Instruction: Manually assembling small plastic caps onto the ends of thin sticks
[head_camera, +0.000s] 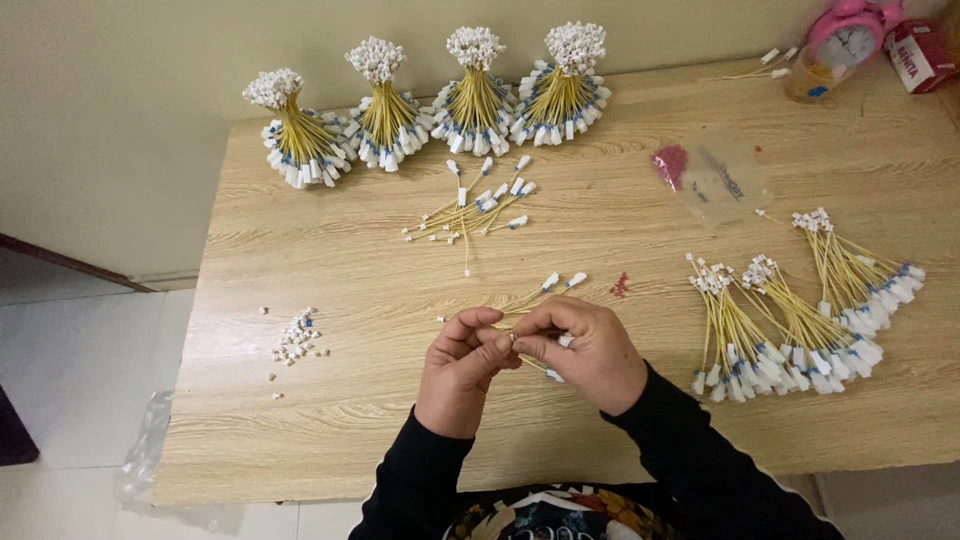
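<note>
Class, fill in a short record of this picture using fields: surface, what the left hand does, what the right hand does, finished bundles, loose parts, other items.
Surface: wooden table
Left hand: pinches the end of a yellow cable
Right hand: pinches the same cable end, fingertips meeting the left's
Standing bundles: four, along the wall
Flat bundles: three, at right
Loose cables: table centre
Small white caps: left
Other: plastic bag, pink alarm clock
</note>
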